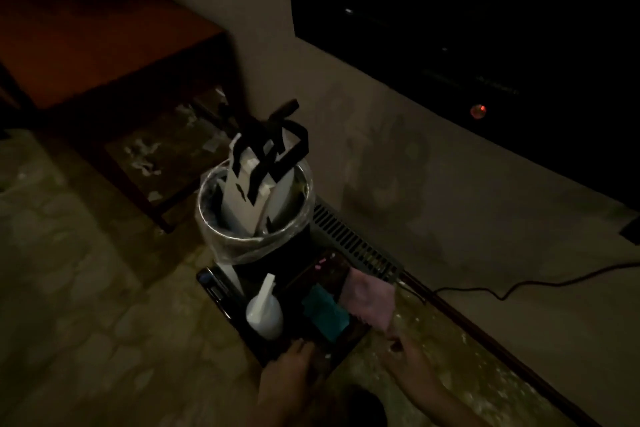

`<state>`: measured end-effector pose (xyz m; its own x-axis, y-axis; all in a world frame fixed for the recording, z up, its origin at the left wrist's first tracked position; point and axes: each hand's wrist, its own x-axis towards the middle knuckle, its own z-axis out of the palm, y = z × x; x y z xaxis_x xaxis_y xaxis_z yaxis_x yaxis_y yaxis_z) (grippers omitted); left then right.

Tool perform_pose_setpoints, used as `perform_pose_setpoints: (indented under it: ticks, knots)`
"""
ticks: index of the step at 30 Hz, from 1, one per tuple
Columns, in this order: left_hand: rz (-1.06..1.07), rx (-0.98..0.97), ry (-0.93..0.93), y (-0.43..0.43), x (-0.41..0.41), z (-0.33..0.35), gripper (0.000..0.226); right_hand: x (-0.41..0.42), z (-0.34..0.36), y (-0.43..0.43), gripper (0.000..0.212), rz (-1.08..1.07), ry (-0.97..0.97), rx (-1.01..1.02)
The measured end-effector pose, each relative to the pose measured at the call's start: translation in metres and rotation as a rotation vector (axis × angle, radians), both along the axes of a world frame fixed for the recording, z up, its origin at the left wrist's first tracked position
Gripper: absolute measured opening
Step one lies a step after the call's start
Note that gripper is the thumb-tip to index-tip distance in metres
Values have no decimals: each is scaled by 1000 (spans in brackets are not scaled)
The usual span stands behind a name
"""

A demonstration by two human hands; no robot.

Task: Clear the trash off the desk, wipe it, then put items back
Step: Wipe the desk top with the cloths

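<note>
In dim light the left hand (pixel 294 362) is gripping the near edge of a dark tray (pixel 349 340) on the floor, while the right hand (pixel 398 345) is pinching a pink cloth (pixel 369 298) draped over the tray's right side. A white spray bottle (pixel 264 308) and teal cloth (pixel 325 312) are sitting in it, with the stuffed trash bin (pixel 254 215) just behind.

Lined round bin (pixel 254 215) stuffed with white-and-black trash (pixel 258 170), upright on floor.

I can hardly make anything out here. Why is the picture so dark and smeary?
Head view: the room is dimly lit, so only pale things stand out, like the spray bottle and the white bag in the bin; the hands look soft and blurred; the wide lens tilts the wall lines.
</note>
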<state>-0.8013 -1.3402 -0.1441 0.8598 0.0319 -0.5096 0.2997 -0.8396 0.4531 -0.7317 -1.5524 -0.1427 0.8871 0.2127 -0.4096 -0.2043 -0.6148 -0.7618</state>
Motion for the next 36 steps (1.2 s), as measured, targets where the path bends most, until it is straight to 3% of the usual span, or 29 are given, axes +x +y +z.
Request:
perform_pose_setpoints:
  ticks: [3, 6, 8, 11, 15, 20, 25, 28, 31, 36]
  knots:
    - [-36, 115, 39, -22, 15, -26, 43, 22, -32, -7, 30, 55, 26, -24]
    - [45, 224, 39, -32, 32, -53, 44, 38, -71, -10, 33, 142, 17, -110]
    - [112, 224, 41, -38, 41, -68, 48, 56, -98, -14, 50, 277, -16, -241]
    - [188, 209, 59, -45, 51, -91, 54, 88, -118, -5, 68, 326, -102, -299]
    - [271, 240, 57, -55, 65, -120, 58, 135, -137, 5, 99, 357, -71, -387]
    - [185, 302, -56, -60, 64, -143, 61, 157, -163, 9, 63, 345, 22, -532]
    - [257, 259, -27, -61, 58, -143, 61, 154, -165, 8, 35, 417, -55, -646]
    - [305, 243, -53, -57, 61, -143, 60, 151, -169, 8, 19, 325, -59, -384]
    - [378, 221, -55, -58, 64, -141, 61, 147, -161, 7, 20, 144, 31, -222]
    - [403, 234, -54, -61, 61, -138, 61, 133, -142, 0, 19, 19, 120, 27]
